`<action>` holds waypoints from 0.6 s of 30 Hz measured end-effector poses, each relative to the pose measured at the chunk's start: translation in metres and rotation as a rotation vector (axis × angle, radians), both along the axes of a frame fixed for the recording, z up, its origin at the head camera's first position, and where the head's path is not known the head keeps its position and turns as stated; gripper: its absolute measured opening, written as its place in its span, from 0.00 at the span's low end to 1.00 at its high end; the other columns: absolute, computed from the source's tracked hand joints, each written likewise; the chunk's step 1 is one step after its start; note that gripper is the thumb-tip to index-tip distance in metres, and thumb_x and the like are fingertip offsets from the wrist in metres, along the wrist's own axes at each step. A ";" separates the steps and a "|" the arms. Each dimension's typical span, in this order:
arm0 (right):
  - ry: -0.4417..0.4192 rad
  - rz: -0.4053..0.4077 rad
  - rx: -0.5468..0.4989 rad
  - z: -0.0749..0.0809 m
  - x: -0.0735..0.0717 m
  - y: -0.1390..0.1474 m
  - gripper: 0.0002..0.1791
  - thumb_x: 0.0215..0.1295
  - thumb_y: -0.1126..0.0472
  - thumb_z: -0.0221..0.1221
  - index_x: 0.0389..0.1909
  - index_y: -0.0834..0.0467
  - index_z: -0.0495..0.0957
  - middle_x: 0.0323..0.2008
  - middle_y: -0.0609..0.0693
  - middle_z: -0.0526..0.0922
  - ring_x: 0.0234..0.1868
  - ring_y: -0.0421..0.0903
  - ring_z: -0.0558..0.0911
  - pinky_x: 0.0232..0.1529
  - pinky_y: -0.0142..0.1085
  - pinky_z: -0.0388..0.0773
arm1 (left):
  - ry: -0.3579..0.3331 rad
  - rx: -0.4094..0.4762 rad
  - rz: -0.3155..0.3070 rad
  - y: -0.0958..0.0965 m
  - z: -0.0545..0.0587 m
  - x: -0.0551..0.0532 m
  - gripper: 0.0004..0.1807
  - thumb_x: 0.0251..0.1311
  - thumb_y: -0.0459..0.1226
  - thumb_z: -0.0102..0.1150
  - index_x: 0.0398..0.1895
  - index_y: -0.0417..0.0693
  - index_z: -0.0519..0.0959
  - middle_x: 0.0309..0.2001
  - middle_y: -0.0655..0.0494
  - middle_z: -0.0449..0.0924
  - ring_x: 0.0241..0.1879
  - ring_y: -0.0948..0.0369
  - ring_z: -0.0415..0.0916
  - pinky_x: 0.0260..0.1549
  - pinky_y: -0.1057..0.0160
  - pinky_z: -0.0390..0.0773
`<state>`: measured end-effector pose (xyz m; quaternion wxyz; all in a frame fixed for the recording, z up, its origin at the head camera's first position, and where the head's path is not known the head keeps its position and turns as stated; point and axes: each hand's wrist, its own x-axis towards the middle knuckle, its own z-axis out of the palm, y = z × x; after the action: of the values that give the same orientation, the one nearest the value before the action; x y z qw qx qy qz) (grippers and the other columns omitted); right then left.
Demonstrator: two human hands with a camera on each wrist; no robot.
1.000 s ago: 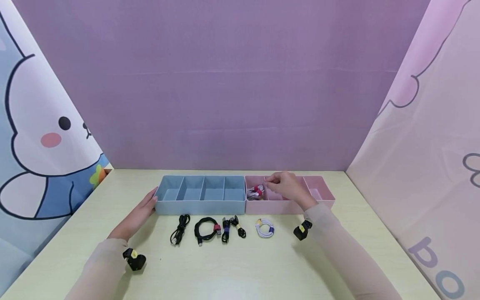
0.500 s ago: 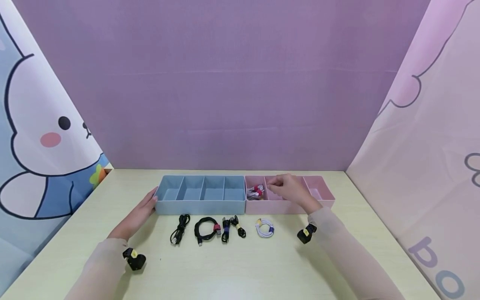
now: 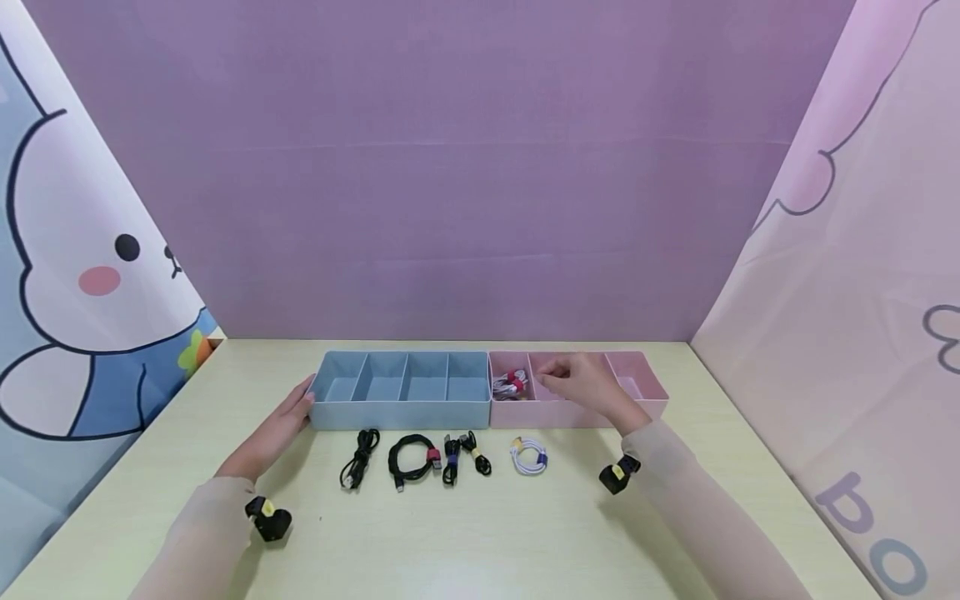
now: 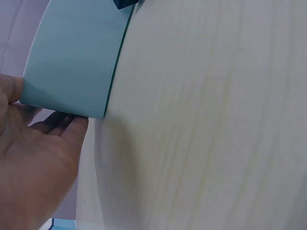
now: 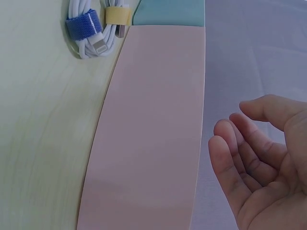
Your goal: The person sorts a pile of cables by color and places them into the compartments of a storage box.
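My left hand (image 3: 279, 422) rests against the left end of the light blue divided box (image 3: 401, 415). In the left wrist view, that hand's (image 4: 41, 158) fingertips touch the end wall of the blue box (image 4: 74, 57), with the thumb by its rim. My right hand (image 3: 581, 382) hovers over the middle compartments of the pink divided box (image 3: 517, 417). Seen from the right wrist, this hand (image 5: 268, 163) has loosely bent fingers and a gap between thumb and fingertips, holding nothing. Bundled cables (image 3: 510, 383) with red ties lie in the pink box's leftmost compartment.
In front of the boxes lie a black cable (image 3: 360, 458), a coiled black cable (image 3: 401, 471) with a red tie, two small black cables (image 3: 451, 462) (image 3: 480, 458), and a coiled white cable (image 3: 528, 457). A purple backdrop (image 3: 450, 208) stands behind the table.
My right hand has shifted slightly to the right and lower over the pink box. The left hand, boxes and cables stay where they were.
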<state>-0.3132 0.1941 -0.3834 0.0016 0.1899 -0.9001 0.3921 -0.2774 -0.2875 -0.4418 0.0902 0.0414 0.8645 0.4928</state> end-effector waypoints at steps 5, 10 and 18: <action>0.023 0.030 -0.001 -0.001 0.004 0.001 0.10 0.59 0.61 0.60 0.38 0.62 0.82 0.30 0.52 0.81 0.28 0.45 0.76 0.27 0.35 0.77 | 0.009 0.015 -0.004 -0.001 -0.001 0.000 0.35 0.68 0.57 0.25 0.71 0.58 0.30 0.71 0.44 0.27 0.68 0.43 0.33 0.63 0.43 0.47; 0.024 0.021 0.015 -0.004 0.006 0.003 0.10 0.59 0.60 0.61 0.38 0.61 0.82 0.29 0.52 0.81 0.25 0.45 0.74 0.23 0.34 0.76 | 0.011 0.017 -0.004 -0.001 -0.002 0.000 0.34 0.69 0.55 0.25 0.71 0.56 0.30 0.71 0.44 0.27 0.68 0.43 0.33 0.63 0.43 0.47; 0.048 0.022 0.024 -0.006 0.010 0.004 0.09 0.58 0.61 0.61 0.38 0.61 0.83 0.26 0.47 0.81 0.24 0.43 0.73 0.21 0.31 0.73 | -0.006 0.007 0.010 -0.001 -0.001 0.000 0.35 0.68 0.57 0.25 0.71 0.58 0.30 0.71 0.45 0.26 0.67 0.42 0.33 0.63 0.43 0.47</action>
<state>-0.3028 0.1978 -0.3891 0.0164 0.2093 -0.9022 0.3769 -0.2779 -0.2881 -0.4429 0.0902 0.0359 0.8626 0.4965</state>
